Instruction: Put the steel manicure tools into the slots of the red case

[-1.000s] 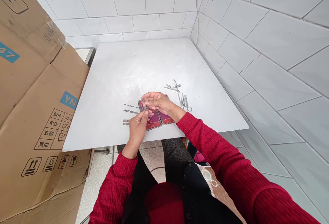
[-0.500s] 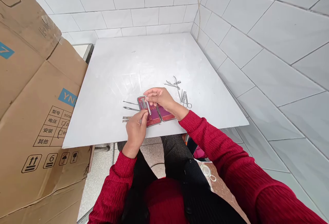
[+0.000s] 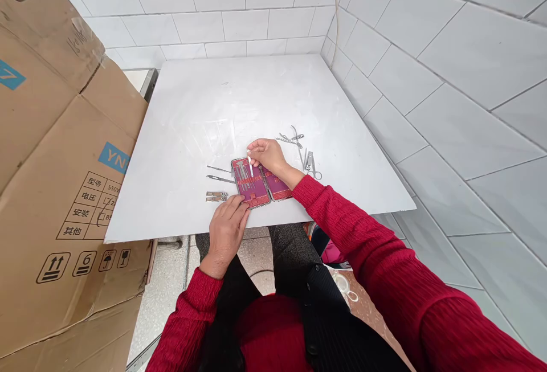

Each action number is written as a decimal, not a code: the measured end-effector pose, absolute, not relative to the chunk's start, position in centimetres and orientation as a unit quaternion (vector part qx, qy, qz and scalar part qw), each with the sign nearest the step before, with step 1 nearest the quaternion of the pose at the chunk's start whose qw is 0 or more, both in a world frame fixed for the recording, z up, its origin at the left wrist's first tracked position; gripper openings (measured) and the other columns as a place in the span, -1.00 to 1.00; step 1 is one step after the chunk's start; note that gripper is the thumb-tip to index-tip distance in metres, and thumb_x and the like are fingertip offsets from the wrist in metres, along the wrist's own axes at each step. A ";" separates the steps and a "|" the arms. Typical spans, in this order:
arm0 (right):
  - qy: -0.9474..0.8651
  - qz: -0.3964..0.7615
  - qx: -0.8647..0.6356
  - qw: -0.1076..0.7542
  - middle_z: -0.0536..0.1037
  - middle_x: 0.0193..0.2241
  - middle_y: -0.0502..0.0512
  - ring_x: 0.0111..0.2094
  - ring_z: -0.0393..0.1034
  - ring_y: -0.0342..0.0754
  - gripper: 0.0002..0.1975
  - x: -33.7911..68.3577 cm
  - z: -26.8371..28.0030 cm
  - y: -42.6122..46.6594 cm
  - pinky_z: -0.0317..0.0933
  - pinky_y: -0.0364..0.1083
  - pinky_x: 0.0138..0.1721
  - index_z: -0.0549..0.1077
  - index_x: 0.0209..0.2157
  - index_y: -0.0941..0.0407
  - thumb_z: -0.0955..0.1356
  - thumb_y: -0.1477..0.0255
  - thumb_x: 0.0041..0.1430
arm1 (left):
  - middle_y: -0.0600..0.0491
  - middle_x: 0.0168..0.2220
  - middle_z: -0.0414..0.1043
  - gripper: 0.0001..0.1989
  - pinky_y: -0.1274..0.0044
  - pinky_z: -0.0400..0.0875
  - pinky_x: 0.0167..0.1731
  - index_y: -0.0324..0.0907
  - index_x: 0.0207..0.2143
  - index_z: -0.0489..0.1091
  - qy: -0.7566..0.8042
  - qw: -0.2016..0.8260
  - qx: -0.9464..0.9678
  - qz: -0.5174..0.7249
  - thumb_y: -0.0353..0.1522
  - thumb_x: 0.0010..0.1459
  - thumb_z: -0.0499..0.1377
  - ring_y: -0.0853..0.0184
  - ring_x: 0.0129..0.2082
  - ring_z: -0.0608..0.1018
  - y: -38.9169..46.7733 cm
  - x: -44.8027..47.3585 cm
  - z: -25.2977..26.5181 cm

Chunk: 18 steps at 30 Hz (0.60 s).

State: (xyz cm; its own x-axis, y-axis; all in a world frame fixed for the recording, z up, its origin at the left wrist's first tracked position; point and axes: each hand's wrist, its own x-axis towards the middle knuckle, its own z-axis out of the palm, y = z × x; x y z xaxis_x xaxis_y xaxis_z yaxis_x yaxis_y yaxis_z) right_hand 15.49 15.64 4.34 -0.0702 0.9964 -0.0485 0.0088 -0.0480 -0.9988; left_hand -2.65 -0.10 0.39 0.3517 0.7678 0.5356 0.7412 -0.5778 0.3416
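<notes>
Centrally, the right hand (image 3: 267, 154) pinches a tool (image 3: 251, 168), apparently metal, over a case (image 3: 260, 191). Lower, the left hand (image 3: 226, 228), fingers extended, touches its rim.

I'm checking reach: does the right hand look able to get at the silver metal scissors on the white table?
Probably yes: the scissors lie nearby, loops uncovered. But the right hand holds a slim, pale tool, which might hinder grasping, and a silver metal nail clipper sits beside them.

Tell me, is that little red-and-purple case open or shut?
Open. The case lies spread on the white table, its two halves side by side, insides showing, with slim metal tools in the left half.
</notes>
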 end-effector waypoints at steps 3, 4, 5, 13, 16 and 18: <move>-0.523 0.521 -0.506 0.446 0.48 -0.67 -0.05 -0.65 0.37 -0.19 -0.89 15.5 4.2 15.5 0.30 -0.22 -0.60 0.47 -0.42 0.16 0.48 0.55 0.03 | -0.07 0.05 0.53 -0.78 0.24 0.41 0.09 -0.11 -0.01 0.47 0.460 0.028 0.817 0.345 -0.35 0.38 0.08 0.13 0.12 0.51 -0.1 -2.6 0.3; -0.530 0.515 -0.514 0.436 0.48 -0.67 -0.05 -0.65 0.37 -0.18 -0.91 15.5 4.1 15.4 0.30 -0.22 -0.60 0.49 -0.41 0.16 0.46 0.56 0.05 | -0.07 0.05 0.53 -0.78 0.24 0.41 0.09 -0.11 -0.01 0.47 0.461 0.029 0.816 0.348 -0.35 0.38 0.08 0.13 0.12 0.51 -0.1 -2.6 0.2; -0.539 0.502 -0.524 0.427 0.48 -0.67 -0.05 -0.64 0.38 -0.18 -0.94 15.5 4.0 15.3 0.29 -0.21 -0.59 0.50 -0.41 0.16 0.44 0.56 0.07 | -0.07 0.06 0.52 -0.78 0.25 0.41 0.09 -0.10 -0.01 0.47 0.461 0.029 0.815 0.349 -0.34 0.38 0.08 0.13 0.13 0.51 -0.1 -2.6 0.2; -0.682 0.279 -0.561 0.377 0.60 -0.42 -0.01 -0.34 0.45 -0.10 -0.82 15.5 3.5 14.5 0.27 -0.13 -0.27 0.56 -0.41 0.11 0.32 0.59 0.16 | -0.06 0.06 0.52 -0.81 0.25 0.38 0.11 -0.12 -0.04 0.46 0.464 0.027 0.813 0.350 -0.36 0.37 0.11 0.13 0.16 0.48 0.0 -2.5 -0.1; -0.714 0.235 -0.562 0.346 0.58 -0.38 0.03 -0.31 0.42 -0.07 -0.81 15.5 3.2 14.2 0.24 -0.11 -0.24 0.57 -0.39 0.12 0.31 0.57 0.19 | -0.05 0.06 0.52 -0.82 0.25 0.37 0.11 -0.13 -0.05 0.46 0.466 0.022 0.813 0.349 -0.37 0.37 0.11 0.13 0.16 0.48 -0.1 -2.5 0.0; -0.733 0.206 -0.560 0.326 0.58 -0.34 0.05 -0.31 0.41 -0.06 -0.81 15.5 3.1 13.9 0.23 -0.10 -0.22 0.57 -0.35 0.13 0.30 0.55 0.21 | -0.05 0.06 0.53 -0.83 0.26 0.37 0.11 -0.14 -0.06 0.46 0.466 0.020 0.813 0.348 -0.37 0.37 0.11 0.13 0.15 0.49 -0.1 -2.4 0.0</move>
